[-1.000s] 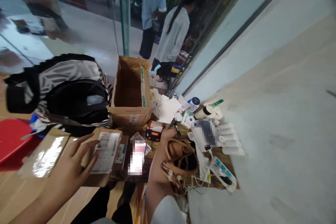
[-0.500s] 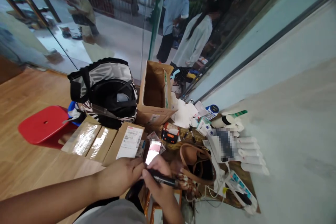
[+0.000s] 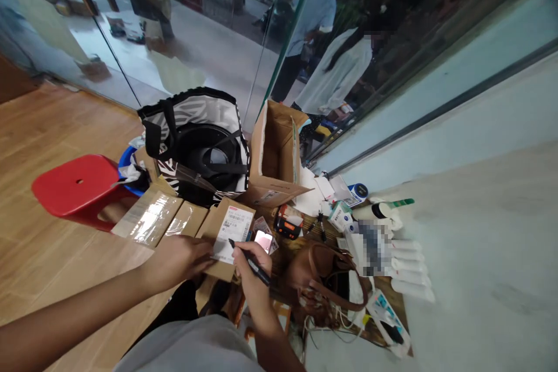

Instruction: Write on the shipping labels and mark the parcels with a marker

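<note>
My right hand (image 3: 253, 270) grips a black pen (image 3: 249, 261), its tip touching the white shipping label (image 3: 233, 233) on a small cardboard parcel (image 3: 222, 229). My left hand (image 3: 181, 258) holds the near left edge of that parcel, fingers curled on it. Two more taped cardboard parcels (image 3: 150, 218) lie side by side to the left of it. A phone with a lit screen (image 3: 263, 241) lies just beyond my right hand.
A red stool (image 3: 72, 189), a zebra-striped bag (image 3: 196, 139) and an open cardboard box (image 3: 276, 154) stand behind the parcels. A brown handbag (image 3: 325, 279), power strip (image 3: 386, 317), label printer (image 3: 290, 222) and small packages clutter the low table on the right. Two people stand beyond the glass wall.
My right hand picked up the pen and brought its tip onto the parcel's label. My left hand came back to the parcel's edge. The view shifted, showing more floor.
</note>
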### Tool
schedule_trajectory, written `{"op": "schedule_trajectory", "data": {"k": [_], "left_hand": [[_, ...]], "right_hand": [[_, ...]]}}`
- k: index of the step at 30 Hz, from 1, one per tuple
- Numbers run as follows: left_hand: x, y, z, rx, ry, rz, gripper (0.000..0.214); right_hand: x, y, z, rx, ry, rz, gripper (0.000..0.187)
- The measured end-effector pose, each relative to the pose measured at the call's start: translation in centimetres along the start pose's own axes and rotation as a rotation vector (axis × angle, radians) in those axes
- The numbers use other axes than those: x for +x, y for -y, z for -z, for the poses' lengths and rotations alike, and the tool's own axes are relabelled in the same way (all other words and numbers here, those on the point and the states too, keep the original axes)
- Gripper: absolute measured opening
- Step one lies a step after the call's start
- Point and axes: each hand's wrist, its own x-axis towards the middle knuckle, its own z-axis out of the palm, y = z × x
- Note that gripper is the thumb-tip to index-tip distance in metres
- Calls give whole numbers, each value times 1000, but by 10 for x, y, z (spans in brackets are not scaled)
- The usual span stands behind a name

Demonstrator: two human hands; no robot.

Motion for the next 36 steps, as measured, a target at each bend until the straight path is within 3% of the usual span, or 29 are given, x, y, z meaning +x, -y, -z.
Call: {"op": "schedule_trajectory", "data": {"k": [5, 11, 18, 30, 36], "left_hand": [[-9, 5, -47, -169, -222, -48, 32], [-10, 2, -49, -284, -370, -67, 38], [-11, 2, -45, -273, -354, -56, 41], [-12, 3, -51, -230, -290, -31, 35], [-12, 2, -52, -229, -330, -41, 37]], "right_hand": [[0, -26, -27, -318, -182, 189, 21], [-1, -38, -25, -543, -150, 338, 30], [-2, -33, -24, -622, -75, 307, 29], [-2, -27, -27, -666, -145, 336, 28], [0, -25, -27, -632, -142, 354, 28]]}}
